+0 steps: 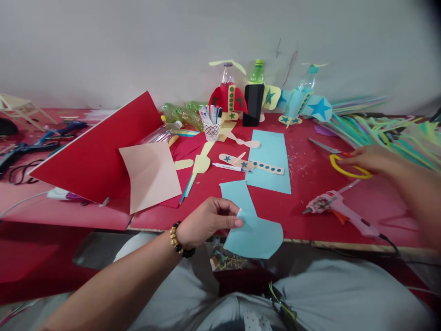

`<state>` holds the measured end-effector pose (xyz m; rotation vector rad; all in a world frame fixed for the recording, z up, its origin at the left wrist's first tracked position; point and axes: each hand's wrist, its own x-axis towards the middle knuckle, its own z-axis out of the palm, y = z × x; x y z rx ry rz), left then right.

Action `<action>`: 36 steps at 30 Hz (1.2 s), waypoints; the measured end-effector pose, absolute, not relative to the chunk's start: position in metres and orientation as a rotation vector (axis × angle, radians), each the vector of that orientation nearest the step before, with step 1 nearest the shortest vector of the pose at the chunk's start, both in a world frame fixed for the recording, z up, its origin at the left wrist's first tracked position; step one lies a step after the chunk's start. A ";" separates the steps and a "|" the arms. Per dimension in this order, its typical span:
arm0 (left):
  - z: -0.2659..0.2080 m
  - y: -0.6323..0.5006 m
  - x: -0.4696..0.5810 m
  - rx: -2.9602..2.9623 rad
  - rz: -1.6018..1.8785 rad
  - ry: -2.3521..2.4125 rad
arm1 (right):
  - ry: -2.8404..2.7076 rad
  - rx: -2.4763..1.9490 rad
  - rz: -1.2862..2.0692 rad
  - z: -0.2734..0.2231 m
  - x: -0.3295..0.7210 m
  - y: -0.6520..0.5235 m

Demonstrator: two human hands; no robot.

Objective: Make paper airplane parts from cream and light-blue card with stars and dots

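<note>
My left hand (220,218) pinches a light blue paper piece (257,236) with a rounded edge, held up in front of the table edge. Another blue paper piece (237,193) lies just behind it. Over on the right, my right hand (361,161) has its fingers on the handles of a pair of scissors (344,168), yellow and red, blades pointing left and slightly apart. Its fingertips are partly hidden. A pink glue gun (339,209) lies below the scissors. Beyond my left hand are a blue sheet (275,161), a decorated paper strip (262,165) and a white marker (229,167).
Bottle planes with paper wings (227,92) (306,94) stand by the wall, with a black phone (253,105) between them. A pen cup (211,131) stands in front. A red board (103,151) and a pale pink sheet (149,177) are left; pipe cleaners (375,133) lie right.
</note>
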<state>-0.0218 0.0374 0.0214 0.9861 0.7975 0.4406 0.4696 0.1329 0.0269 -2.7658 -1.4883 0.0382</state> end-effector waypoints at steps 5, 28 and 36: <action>0.019 0.045 -0.028 1.018 0.518 0.788 | -1.483 -2.829 0.223 0.019 0.464 0.150; 0.004 0.101 -0.043 2.091 0.665 1.222 | -2.554 -1.553 0.304 0.031 0.194 0.109; -0.001 0.100 -0.038 2.222 0.737 1.193 | -2.532 -1.575 0.290 0.017 0.171 0.107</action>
